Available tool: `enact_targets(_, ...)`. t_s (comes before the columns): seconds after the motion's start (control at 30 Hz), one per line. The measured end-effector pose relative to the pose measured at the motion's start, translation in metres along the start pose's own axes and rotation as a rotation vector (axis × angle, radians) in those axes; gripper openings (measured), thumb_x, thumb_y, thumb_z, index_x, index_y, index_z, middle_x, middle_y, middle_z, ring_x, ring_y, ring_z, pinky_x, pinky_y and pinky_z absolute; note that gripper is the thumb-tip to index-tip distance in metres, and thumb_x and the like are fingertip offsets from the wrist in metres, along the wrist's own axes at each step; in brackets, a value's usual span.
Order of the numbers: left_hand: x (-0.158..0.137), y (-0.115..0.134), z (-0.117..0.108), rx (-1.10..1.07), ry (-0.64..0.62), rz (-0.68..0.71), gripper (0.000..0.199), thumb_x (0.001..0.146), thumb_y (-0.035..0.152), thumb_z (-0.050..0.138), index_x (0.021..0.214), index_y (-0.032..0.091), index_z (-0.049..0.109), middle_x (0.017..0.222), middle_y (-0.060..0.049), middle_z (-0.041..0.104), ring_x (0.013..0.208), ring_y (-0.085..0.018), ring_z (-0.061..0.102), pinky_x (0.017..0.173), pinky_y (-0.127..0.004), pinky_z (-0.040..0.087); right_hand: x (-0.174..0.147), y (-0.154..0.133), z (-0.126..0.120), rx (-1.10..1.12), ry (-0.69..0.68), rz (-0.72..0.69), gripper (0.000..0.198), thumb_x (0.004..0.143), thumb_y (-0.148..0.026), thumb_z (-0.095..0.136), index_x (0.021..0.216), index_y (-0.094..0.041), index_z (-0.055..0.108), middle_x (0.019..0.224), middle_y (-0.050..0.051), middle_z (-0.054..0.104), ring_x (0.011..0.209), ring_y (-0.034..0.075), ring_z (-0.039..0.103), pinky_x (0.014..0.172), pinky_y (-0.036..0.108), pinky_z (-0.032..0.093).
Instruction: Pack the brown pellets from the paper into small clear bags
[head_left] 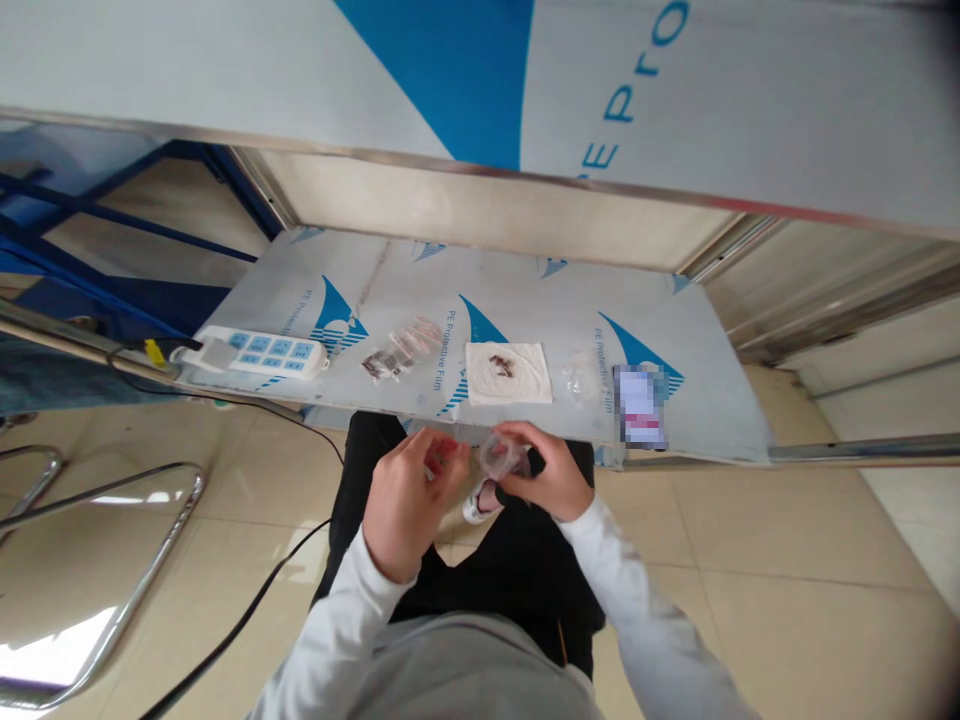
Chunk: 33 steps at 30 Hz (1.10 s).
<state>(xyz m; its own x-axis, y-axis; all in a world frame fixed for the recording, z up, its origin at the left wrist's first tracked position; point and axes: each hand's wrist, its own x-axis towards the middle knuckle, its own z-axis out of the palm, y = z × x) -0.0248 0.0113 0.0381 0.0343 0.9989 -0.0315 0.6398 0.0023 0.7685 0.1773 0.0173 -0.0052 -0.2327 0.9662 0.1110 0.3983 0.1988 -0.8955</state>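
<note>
My left hand [411,500] is held just in front of the table edge, its fingers curled round a small, partly see-through item [435,468] that I cannot identify. Beside it, my right hand [551,475] grips a small clear plastic container [499,457] with a round opening turned up towards me. Both hands hover above my lap, a small gap between them. On the table beyond, a white cloth [532,385] carries several small dark pieces [501,366]. Clear plastic packets [401,350] with dark contents lie to its left, and a clear plastic bag [577,378] lies to its right.
A white power strip [262,352] with a black cable lies at the table's left end. A phone [640,408] rests near the front edge at right. An upper shelf [262,70] overhangs the table [705,340]. Metal chair tubing [191,500] stands at lower left.
</note>
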Motion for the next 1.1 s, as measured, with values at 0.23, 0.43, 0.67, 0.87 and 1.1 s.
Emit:
enact_targets(0.23,-0.019,-0.108,0.017,0.275,0.126,0.064,0.016,0.085,0.038,0.053,0.084,0.025,0.063,0.087,-0.005,0.071,0.084,-0.024,0.063,0.077,-0.035,0.046,0.094,0.062,-0.061,-0.756,-0.174,0.105,0.044,0.076,-0.034,0.070,0.115,-0.018,0.059,0.091,0.003,0.070,0.069,0.014,0.063,0.070,0.026,0.049)
enact_targets(0.43,-0.055,-0.177,0.030,0.450,0.303,0.018,0.017,0.085,0.032,0.052,0.098,0.027,0.063,0.105,-0.007,0.070,0.101,-0.030,0.060,0.084,-0.042,0.043,0.154,0.068,-0.055,-1.141,-0.401,0.125,0.039,0.067,-0.021,0.076,0.103,-0.017,0.065,0.100,0.011,0.070,0.088,0.023,0.064,0.077,0.034,0.043)
enact_targets(0.67,-0.055,-0.188,0.036,0.502,0.394,0.081,0.021,0.082,0.026,0.056,0.101,0.021,0.065,0.105,-0.010,0.067,0.098,-0.028,0.058,0.084,-0.039,0.042,0.179,0.058,-0.027,-1.395,-0.601,0.109,0.040,0.064,-0.015,0.075,0.103,-0.013,0.068,0.105,0.017,0.069,0.101,0.032,0.061,0.085,0.042,0.038)
enact_targets(0.87,-0.052,-0.190,0.037,0.550,0.424,0.134,0.020,0.082,0.024,0.059,0.100,0.018,0.065,0.102,-0.009,0.067,0.095,-0.026,0.056,0.082,-0.036,0.040,0.179,0.045,-0.020,-1.503,-0.673,0.065,0.037,0.068,-0.013,0.070,0.105,-0.015,0.068,0.109,0.017,0.067,0.108,0.033,0.056,0.088,0.044,0.034)
enact_targets(1.1,-0.051,-0.188,0.037,0.569,0.438,0.137,0.018,0.082,0.025,0.060,0.098,0.018,0.065,0.100,-0.008,0.067,0.093,-0.025,0.056,0.080,-0.035,0.040,0.170,0.042,-0.020,-1.474,-0.652,-0.005,0.026,0.075,-0.011,0.063,0.100,-0.016,0.069,0.109,0.015,0.068,0.110,0.030,0.053,0.088,0.041,0.033)
